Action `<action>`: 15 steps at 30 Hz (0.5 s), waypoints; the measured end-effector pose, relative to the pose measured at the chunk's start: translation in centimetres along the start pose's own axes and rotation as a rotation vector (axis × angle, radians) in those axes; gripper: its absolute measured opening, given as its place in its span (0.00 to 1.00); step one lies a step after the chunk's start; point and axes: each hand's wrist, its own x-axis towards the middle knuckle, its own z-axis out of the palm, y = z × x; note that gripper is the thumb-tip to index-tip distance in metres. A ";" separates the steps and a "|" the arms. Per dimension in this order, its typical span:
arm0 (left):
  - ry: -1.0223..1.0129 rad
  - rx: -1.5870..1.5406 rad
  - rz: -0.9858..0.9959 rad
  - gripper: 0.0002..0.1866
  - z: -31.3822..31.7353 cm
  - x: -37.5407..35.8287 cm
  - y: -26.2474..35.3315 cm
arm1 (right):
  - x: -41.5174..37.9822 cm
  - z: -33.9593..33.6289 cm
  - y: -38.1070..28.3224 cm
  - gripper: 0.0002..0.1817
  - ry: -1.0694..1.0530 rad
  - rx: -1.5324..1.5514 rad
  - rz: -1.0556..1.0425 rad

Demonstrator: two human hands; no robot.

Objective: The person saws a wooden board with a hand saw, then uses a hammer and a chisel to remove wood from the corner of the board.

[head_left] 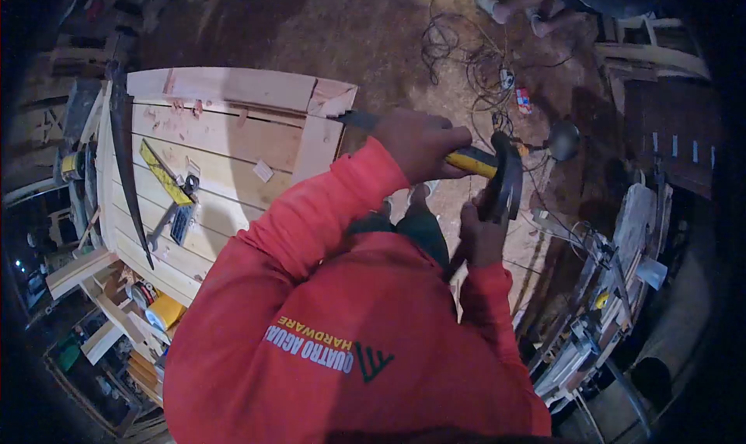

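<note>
My left hand point(427, 145) is closed around the yellow and black handle of a claw hammer point(507, 181), whose dark metal head lies to the right of the fist. Just below that head is my right hand point(482, 234), its fingers bent up close against it. The hammer head partly covers those fingers, so what they hold is hidden. Left of my left hand, a wooden panel point(233, 137) of pale planks with a thicker frame reaches close to my forearm. On it lie a yellow bar-shaped tool point(162, 172) and a small dark round object point(190, 184).
A long dark tapered piece point(128, 156) lies along the panel's left side. Tangled cables point(482, 71) and a red and blue packet point(523, 100) are on the floor. Another person's legs point(517, 7) show at the upper right. Timber point(633, 218) is stacked at the right.
</note>
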 end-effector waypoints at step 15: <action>0.155 -0.159 0.263 0.29 -3.7 3.0 5.4 | -1.5 -3.0 2.3 0.06 0.123 0.388 0.258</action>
